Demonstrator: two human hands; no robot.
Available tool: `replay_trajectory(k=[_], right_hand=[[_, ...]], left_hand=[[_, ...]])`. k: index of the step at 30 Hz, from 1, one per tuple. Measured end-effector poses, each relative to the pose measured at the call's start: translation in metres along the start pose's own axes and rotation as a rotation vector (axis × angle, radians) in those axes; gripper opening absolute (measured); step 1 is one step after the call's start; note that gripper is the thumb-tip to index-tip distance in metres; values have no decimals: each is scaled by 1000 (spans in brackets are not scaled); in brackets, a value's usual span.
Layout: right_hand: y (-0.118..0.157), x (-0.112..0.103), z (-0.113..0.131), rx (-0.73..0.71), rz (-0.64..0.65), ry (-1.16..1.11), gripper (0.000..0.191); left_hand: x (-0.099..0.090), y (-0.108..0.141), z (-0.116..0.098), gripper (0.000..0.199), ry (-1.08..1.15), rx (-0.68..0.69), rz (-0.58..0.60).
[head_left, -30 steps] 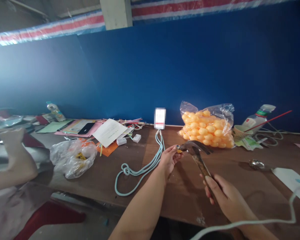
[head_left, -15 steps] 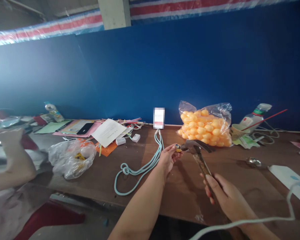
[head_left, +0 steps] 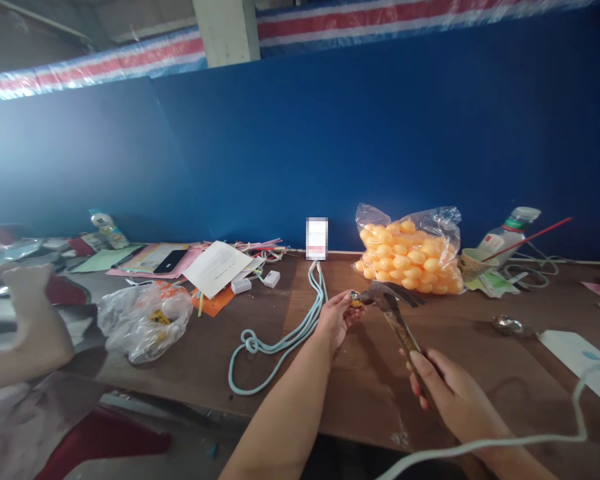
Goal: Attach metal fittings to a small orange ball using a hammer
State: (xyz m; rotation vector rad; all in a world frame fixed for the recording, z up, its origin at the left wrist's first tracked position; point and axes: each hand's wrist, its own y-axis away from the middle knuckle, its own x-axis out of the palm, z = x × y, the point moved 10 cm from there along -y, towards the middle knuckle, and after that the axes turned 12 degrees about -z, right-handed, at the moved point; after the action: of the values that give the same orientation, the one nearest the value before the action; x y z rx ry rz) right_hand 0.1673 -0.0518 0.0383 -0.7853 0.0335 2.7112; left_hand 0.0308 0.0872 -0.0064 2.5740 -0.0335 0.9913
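Between the fingertips of my left hand [head_left: 336, 319] is a small shiny silver and yellow piece [head_left: 355, 300], partly hidden by the fingers. My right hand [head_left: 437, 383] is wrapped round the wooden handle of a claw hammer [head_left: 386, 300]. The hammer's striking face points left and is right beside the small piece; whether they touch is hard to tell. Behind the hammer head stands a clear plastic bag of orange-yellow balls [head_left: 410, 257]. A light blue cord [head_left: 280, 343] lies looped left of my left hand, joined to a white card [head_left: 317, 239].
A crumpled plastic bag [head_left: 147, 320], papers [head_left: 217, 267] and a phone [head_left: 171, 261] lie to the left. On the right are a shiny metallic object [head_left: 507, 325], a bottle [head_left: 510, 233] and a white power strip [head_left: 583, 363]. Another person's arm [head_left: 35, 327] is at far left.
Both hands keep nearly the same place and grip. The hammer head has shifted very slightly. At far left, the other person's arm has moved a little.
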Motion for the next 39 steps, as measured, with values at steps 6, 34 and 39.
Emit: replay_trajectory(k=[6,34,39], right_hand=[[0,0,-2,4,-4,-20,40],[-1,-5,0,-25,-13,28,39],[-14,-38,-23,-108,-130,287,41]], left_hand=[[0,1,-1,25,3,-1,3],[-4,-2,3,29,-36,-17,8],[-9,-6,-1,23,8,-23,-39]])
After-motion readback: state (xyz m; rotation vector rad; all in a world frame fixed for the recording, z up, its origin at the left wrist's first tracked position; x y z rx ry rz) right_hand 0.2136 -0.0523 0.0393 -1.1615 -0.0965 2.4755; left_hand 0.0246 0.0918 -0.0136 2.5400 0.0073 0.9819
